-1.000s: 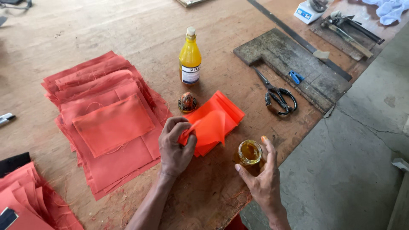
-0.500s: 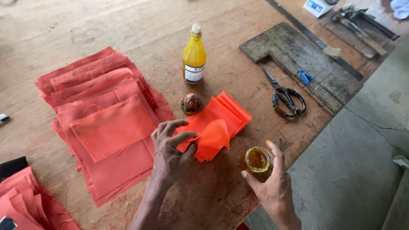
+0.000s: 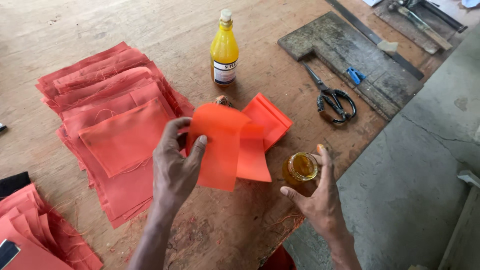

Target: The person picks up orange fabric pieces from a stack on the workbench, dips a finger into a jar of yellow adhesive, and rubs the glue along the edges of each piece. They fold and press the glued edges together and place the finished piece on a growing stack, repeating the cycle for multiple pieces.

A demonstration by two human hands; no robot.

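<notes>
Head cam looking down at a worn wooden workbench [image 3: 125, 20]. The left hand [image 3: 175, 167] is pinching an orange sheet [image 3: 220, 145] between thumb and fingers, lifting it off a small stack of orange sheets [image 3: 270, 117] just behind it at about 1 o'clock. The sheet curls a bit and hangs over the bench.

The right hand [image 3: 317, 200] is cupped loosely around a small open glass jar [image 3: 301, 167] of amber stuff, fingers spread along its side. The jar sits near the bench edge, just to the 3 o'clock side of the held sheet.

At 9 o'clock from the left hand is a big fanned pile of red-orange fabric squares [image 3: 110, 120]. A yellow bottle [image 3: 224, 50] stands upright at 12 o'clock, and black scissors [image 3: 332, 97] lie by a dark board [image 3: 350, 60] at 2 o'clock.
</notes>
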